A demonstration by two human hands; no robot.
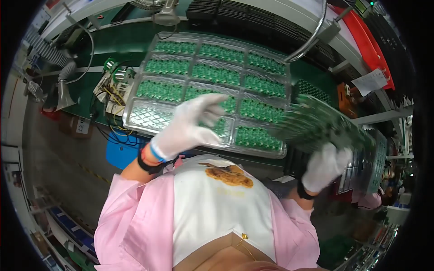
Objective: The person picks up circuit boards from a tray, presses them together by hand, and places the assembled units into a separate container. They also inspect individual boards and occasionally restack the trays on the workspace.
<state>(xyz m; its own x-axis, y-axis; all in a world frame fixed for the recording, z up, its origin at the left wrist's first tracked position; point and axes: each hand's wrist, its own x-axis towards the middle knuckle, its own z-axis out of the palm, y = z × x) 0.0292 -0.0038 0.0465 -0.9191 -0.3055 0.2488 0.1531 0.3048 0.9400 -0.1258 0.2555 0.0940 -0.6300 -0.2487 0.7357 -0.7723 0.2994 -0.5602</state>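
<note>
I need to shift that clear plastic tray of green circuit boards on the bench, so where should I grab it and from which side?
Probably grip the clear tray by its bare near-left corner, coming from the near edge. That pocket looks empty, while most others hold green boards, so fingers meet plastic only. The left hand hovers there; the right hand holds a blurred board.

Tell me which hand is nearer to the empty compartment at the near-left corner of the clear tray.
Left. The left hand, gloved white, hovers just right of the empty compartment, partly over the clear tray. The right hand is beyond the tray's right end, gripping a blurred green circuit board.
</note>
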